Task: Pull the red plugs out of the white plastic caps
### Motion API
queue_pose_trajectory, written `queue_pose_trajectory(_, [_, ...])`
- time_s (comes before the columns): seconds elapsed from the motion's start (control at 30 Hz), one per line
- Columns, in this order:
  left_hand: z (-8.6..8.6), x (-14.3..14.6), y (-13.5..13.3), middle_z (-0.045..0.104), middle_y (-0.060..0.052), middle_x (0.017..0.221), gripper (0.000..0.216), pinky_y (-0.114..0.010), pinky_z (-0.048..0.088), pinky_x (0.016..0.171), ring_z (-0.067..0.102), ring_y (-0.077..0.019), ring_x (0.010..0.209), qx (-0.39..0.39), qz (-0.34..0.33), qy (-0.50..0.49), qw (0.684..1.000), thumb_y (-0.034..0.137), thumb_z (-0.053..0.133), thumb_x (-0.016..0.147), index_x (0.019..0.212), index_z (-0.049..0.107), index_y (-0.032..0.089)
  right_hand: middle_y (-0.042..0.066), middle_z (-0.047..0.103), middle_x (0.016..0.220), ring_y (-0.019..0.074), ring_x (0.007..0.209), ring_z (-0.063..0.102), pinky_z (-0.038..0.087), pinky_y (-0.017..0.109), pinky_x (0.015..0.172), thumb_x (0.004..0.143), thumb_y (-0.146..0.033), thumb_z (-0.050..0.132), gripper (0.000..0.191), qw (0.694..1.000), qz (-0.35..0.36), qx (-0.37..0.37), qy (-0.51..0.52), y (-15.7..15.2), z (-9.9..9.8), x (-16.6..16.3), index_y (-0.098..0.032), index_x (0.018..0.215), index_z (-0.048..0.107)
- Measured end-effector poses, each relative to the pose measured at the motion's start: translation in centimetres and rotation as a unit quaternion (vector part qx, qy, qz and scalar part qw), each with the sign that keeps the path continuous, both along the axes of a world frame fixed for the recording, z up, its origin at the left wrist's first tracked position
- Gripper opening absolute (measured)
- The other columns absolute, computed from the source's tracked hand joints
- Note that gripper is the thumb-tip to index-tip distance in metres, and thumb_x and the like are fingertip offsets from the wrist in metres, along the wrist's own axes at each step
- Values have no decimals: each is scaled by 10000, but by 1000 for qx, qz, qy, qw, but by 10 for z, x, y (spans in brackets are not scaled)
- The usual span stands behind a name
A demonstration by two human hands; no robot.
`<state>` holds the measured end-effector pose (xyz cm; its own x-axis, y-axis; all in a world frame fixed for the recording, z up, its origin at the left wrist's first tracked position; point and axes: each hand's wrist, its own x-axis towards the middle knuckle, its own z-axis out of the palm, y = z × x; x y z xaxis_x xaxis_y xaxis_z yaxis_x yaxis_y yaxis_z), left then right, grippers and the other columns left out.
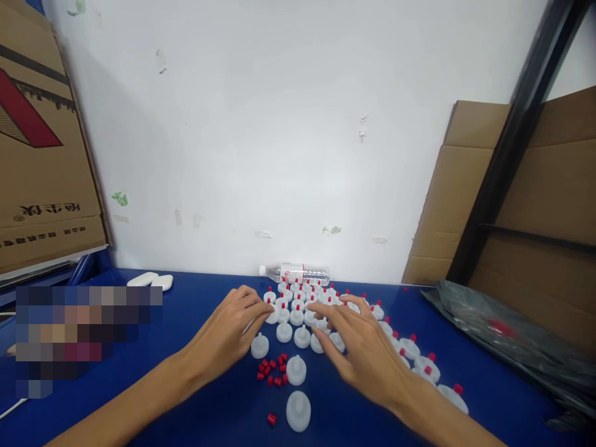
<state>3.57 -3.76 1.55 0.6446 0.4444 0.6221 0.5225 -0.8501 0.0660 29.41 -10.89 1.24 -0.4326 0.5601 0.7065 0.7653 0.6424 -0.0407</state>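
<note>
Many nozzle caps (302,337) toward the table's (209,413) far edge; my right hand (363,341) spreads wide, I can't tell my left hand's (235,323) grip.

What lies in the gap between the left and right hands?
In the head view, white nozzle caps stand between the left hand and right hand: some wear small red caps, others have uncapped tips.

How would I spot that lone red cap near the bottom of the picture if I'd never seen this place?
On the blue table, find the nearest white domed piece, at the bottom middle of the picture. Just left of it is the small red cap, lying apart from the cluster of loose red caps farther up.
</note>
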Motion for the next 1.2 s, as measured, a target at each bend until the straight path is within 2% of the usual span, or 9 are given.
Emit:
queue_pose_trajectory(0.13, [0, -2, -3, 672, -50, 926, 244, -411, 437, 843, 534, -235, 942, -75, 21, 67, 995, 201, 446, 1042, 1004, 687, 194, 52, 734, 1034, 199, 867, 678, 392, 478, 1021, 1001, -170, 501, 272, 1000, 5, -1, -1, 1, 0, 0, -239, 1258, 561])
queue_pose_trajectory(0.27, [2, 0, -9, 646, -60, 898, 316, -389, 445, 833, 523, -228, 920, -110, 10, 74, 991, 245, 395, 1063, 963, 688, 183, 37, 732, 999, 190, 855, 678, 381, 480, 1036, 997, -168, 516, 284, 1000, 11, -8, 3, 0, -1, -1, -243, 1265, 571])
queue_pose_trajectory(0.47, [0, 1, -12, 584, -70, 1075, 222, -393, 472, 891, 517, -233, 1001, -105, 13, 65, 992, 277, 443, 1043, 1058, 651, 200, 33, 727, 1042, 199, 914, 673, 362, 475, 1036, 1002, -174, 505, 265, 1000, -18, 3, -4, 4, -1, 3, -249, 1242, 589])
queue_pose_trajectory(0.63, [-2, 2, -13, 555, -72, 1120, 213, -404, 468, 895, 504, -237, 1020, -104, 8, 68, 992, 257, 443, 1043, 1081, 649, 215, 74, 718, 1099, 255, 1008, 650, 342, 548, 1039, 1026, -234, 463, 212, 993, -115, 20, -36, 12, -1, 12, -231, 1097, 663])
queue_pose_trajectory(0.77, [-2, 3, -14, 541, -74, 1113, 229, -433, 458, 902, 498, -242, 1018, -121, 1, 76, 990, 227, 412, 1046, 1071, 640, 211, 66, 733, 985, 266, 991, 655, 324, 612, 1046, 1060, -327, 416, 309, 984, -155, -20, -84, 17, -7, 18, -244, 1003, 708])
queue_pose_trajectory(0.87, [-1, 4, -15, 532, -78, 1126, 245, -446, 452, 911, 495, -243, 1024, -120, -7, 68, 990, 212, 383, 1050, 1065, 628, 204, 61, 731, 888, 269, 971, 665, 332, 625, 1040, 1066, -333, 395, 346, 979, -170, -31, -106, 19, -10, 21, -238, 977, 715])
queue_pose_trajectory(1.0, [-2, 5, -16, 535, -76, 1119, 255, -436, 453, 895, 494, -241, 1017, -118, -14, 60, 991, 207, 364, 1051, 1051, 619, 206, 85, 742, 915, 290, 984, 663, 342, 633, 1029, 1068, -353, 374, 379, 974, -195, -22, -111, 21, -10, 24, -219, 1008, 724])
queue_pose_trajectory(1.2, [-3, 6, -15, 541, -83, 1133, 256, -433, 457, 898, 498, -245, 1031, -113, -15, 51, 992, 219, 356, 1056, 1091, 610, 217, 79, 747, 888, 273, 993, 676, 314, 595, 1080, 1082, -381, 340, 456, 963, -210, -108, -130, 20, -14, 22, -216, 935, 739])
